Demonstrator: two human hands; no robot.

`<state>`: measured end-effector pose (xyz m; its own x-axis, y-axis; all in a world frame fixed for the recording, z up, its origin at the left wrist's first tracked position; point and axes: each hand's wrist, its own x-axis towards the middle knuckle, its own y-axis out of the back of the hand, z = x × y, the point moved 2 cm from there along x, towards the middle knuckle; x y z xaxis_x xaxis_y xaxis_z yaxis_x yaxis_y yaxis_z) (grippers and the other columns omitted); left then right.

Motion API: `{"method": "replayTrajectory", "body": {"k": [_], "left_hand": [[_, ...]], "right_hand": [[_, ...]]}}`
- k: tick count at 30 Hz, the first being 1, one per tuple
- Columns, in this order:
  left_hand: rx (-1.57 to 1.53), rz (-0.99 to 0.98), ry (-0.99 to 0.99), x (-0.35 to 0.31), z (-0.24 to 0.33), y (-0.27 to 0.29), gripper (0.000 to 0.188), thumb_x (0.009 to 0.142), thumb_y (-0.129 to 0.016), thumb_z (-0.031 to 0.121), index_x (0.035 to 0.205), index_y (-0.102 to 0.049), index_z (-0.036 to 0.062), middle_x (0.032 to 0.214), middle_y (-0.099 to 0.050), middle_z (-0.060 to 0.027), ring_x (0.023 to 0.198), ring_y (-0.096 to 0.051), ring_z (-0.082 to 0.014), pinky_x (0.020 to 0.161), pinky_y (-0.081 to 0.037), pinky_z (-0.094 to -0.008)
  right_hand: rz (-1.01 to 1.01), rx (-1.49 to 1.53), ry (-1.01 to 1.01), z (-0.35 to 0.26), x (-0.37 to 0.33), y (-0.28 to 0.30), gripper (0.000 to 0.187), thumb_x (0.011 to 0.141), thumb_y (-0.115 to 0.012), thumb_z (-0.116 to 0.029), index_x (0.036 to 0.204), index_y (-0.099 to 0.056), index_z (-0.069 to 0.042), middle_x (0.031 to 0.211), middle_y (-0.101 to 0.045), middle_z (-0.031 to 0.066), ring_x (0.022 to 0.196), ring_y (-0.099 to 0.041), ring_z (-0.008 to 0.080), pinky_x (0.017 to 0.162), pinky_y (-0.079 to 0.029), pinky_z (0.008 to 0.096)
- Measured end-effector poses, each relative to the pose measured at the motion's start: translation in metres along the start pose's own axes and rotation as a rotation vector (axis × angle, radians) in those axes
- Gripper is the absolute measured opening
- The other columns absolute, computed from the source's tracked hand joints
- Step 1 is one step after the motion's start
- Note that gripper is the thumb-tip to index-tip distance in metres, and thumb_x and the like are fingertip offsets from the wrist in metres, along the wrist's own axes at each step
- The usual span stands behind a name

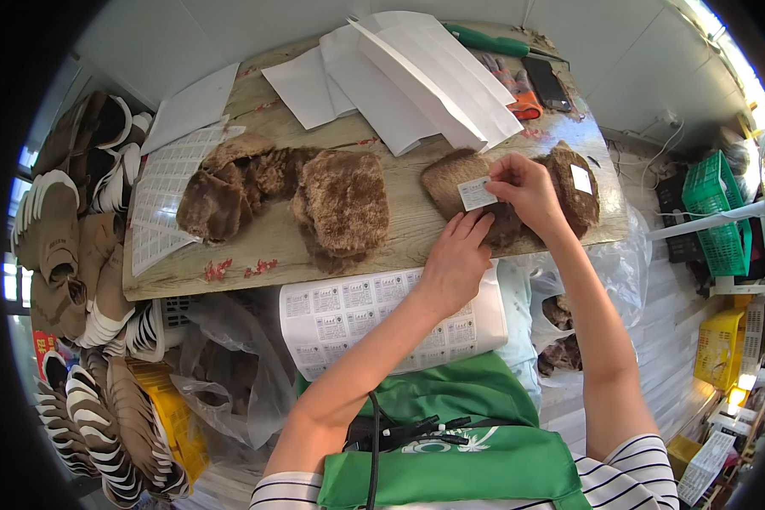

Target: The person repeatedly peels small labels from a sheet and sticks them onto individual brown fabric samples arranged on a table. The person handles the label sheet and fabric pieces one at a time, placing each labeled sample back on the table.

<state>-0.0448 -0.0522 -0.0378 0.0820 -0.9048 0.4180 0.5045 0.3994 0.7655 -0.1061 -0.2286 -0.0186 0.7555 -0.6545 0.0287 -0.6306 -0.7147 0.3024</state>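
Worn wooden table [408, 246] carries loose white paper [416, 76] and brown fur pieces [344, 200]. Over one fur pad [442, 180], right of centre, lies a small white label [476, 195], its right edge pinched between the right hand's [525, 194] thumb and finger. The left hand's [453, 265] fingers rest just below; whether they grip fur, I cannot tell. This looks like label placing; next calls for squaring it and pressing it flat.

You're looking at rough, worn wood across the table [410, 242], shaggy plush on the brown pieces [344, 200], smooth paper for your white label [475, 195], matt cloth on your apron [463, 472], plastic in the right-hand crate [716, 197]!
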Motion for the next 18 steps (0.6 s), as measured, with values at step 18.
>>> {"method": "replayTrajectory", "body": {"k": [18], "left_hand": [[0.052, 0.038, -0.011, -0.002, -0.002, 0.000, 0.018, 0.069, -0.075, 0.007, 0.079, -0.069, -0.0060, 0.132, -0.056, -0.0242, 0.131, -0.046, -0.0395, 0.112, -0.037, -0.0490]], "right_hand": [[-0.042, -0.384, 0.120, 0.002, 0.028, -0.026, 0.026, 0.074, -0.081, -0.002, 0.094, -0.064, 0.001, 0.078, -0.067, 0.0055, 0.073, -0.064, 0.0133, 0.068, -0.053, 0.0293]]}}
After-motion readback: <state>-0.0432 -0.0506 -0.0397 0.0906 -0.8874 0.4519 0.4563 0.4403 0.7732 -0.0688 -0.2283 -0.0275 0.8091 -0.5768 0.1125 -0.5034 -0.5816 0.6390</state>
